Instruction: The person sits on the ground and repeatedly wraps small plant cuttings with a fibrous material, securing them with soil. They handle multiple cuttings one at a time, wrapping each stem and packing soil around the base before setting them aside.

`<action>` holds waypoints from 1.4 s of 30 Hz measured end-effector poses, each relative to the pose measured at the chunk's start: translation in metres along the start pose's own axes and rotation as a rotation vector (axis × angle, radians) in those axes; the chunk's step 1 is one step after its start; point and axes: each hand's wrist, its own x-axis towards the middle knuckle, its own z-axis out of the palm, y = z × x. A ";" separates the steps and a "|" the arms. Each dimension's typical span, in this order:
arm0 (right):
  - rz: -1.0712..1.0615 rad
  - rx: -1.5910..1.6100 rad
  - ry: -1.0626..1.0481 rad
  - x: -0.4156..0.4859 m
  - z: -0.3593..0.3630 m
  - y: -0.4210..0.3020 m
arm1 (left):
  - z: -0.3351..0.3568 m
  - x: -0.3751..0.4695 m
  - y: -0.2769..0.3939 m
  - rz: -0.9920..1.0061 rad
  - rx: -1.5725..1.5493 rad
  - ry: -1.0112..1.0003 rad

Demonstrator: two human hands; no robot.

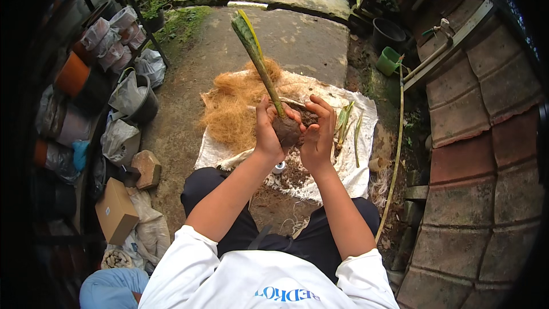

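Note:
A snake plant cutting (260,62) with a long green and yellow leaf stands out of a ball of dark, wet soil (286,131). My left hand (270,131) cups the soil ball from the left, its fingers behind the base of the leaf. On the right, my right hand (319,135) is held with bent, spread fingers beside the ball; whether it touches the ball is unclear. Beneath both hands lies a white woven sack (364,113) bearing loose soil (296,171), a heap of brown coconut fibre (231,111) and loose snake plant leaves (344,120).
Pots and plastic bags (113,36) fill a rack at left, near a black bucket (148,105), a paving block (146,169) and a cardboard box (116,211). A green container (388,61), a hose (396,154) and roof tiles (459,206) lie right. Another person's blue-clad leg (112,285) shows lower left.

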 end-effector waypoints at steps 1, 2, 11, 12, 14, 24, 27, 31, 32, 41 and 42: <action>-0.022 -0.014 0.045 0.002 -0.004 0.002 | -0.001 -0.001 0.006 0.009 -0.003 -0.049; -0.044 -0.027 0.089 0.007 -0.009 0.004 | -0.001 -0.002 0.011 0.032 -0.006 -0.045; 0.370 0.116 0.189 0.010 -0.033 0.045 | -0.002 0.001 0.038 0.212 -0.039 0.292; 0.390 0.104 0.180 0.008 -0.029 0.056 | -0.004 0.002 0.041 0.205 -0.024 0.297; 0.449 -0.004 0.055 0.002 -0.017 0.065 | -0.007 0.001 0.046 0.213 0.051 0.286; 0.518 -0.848 -1.173 -0.150 0.027 0.148 | 0.015 -0.026 0.063 0.025 -0.155 0.249; 0.615 -0.792 -1.284 -0.157 0.024 0.165 | 0.000 -0.025 0.064 -0.027 -0.189 0.261; 0.716 -0.652 -1.123 -0.144 0.035 0.176 | 0.002 -0.038 0.056 0.119 0.116 0.154; 0.713 -0.644 -1.103 -0.144 0.040 0.179 | 0.007 -0.043 0.056 0.103 0.092 0.087; 0.784 -0.574 -1.130 -0.163 0.073 0.225 | 0.006 -0.035 0.061 -0.234 -0.475 0.292; 0.781 -0.492 -1.007 -0.161 0.076 0.235 | 0.004 -0.034 0.059 -0.246 -0.473 0.338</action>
